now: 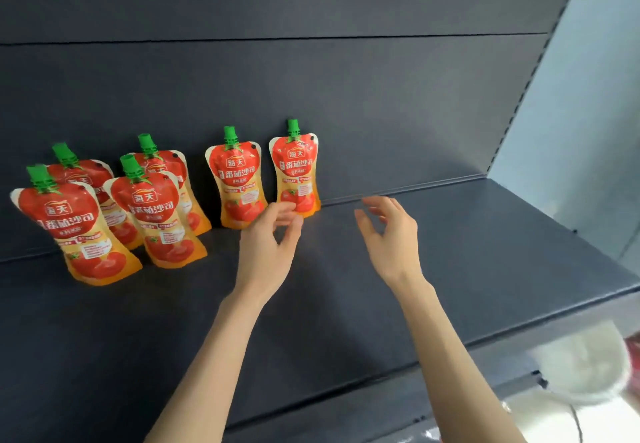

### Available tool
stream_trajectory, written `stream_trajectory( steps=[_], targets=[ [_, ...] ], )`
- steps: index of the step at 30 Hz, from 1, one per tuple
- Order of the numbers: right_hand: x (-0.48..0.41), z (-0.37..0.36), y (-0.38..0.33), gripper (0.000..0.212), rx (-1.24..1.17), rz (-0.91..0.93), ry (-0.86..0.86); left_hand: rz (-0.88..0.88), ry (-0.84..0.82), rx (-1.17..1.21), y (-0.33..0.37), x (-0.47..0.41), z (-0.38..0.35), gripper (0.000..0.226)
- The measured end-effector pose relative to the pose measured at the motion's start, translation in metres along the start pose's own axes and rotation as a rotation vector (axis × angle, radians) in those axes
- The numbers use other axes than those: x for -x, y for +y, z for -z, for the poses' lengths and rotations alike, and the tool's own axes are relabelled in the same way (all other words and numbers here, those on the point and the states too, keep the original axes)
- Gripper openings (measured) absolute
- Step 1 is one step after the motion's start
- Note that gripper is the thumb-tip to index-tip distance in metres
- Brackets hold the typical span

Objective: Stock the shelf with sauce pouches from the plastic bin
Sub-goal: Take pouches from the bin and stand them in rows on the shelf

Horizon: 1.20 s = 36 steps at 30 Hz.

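— Both hands are over the dark grey metal shelf (450, 269), yes? What do they hold?

— Nothing. Left hand (268, 245) has its fingers loosely spread, fingertips just in front of the rightmost red-and-orange sauce pouch with a green cap (296, 172); I cannot tell if they touch it. Right hand (389, 238) is open too, fingers curled, well apart from any pouch.

— And the other pouches?

— Six stand upright in all: two at the back panel (311, 78), a second one (239, 179) beside the rightmost, and four clustered further left, front one (79, 231) nearest the edge.

— The bin?

— Only a blurred white shape (585, 366) below the shelf, lower right.
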State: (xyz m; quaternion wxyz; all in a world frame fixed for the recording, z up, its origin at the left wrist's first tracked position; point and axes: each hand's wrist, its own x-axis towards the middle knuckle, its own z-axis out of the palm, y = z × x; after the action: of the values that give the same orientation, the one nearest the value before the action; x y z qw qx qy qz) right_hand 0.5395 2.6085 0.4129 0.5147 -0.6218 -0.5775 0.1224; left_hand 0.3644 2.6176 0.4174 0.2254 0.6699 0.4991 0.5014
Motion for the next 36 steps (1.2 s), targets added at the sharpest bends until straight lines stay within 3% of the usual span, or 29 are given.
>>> stream_trajectory(
  steps=[9, 19, 27, 36],
  targets=[
    [0.155, 0.157, 0.067, 0.012, 0.161, -0.165, 0.238, -0.136, -0.4, 0.132, 0.077, 0.141, -0.102, 0.014],
    [0.377, 0.288, 0.158, 0.008, 0.268, -0.655, 0.305, 0.137, -0.937, 0.174, 0.097, 0.367, -0.236, 0.011],
    [0.43, 0.315, 0.236, 0.008, 0.165, -0.957, 0.336, 0.316, -1.12, 0.094, 0.087, 0.43, -0.318, 0.013],
    [0.438, 0.288, 0.367, 0.014, 0.014, -1.29, 0.272, 0.64, -1.177, -0.102, 0.006, 0.459, -0.438, 0.009]
  ],
)
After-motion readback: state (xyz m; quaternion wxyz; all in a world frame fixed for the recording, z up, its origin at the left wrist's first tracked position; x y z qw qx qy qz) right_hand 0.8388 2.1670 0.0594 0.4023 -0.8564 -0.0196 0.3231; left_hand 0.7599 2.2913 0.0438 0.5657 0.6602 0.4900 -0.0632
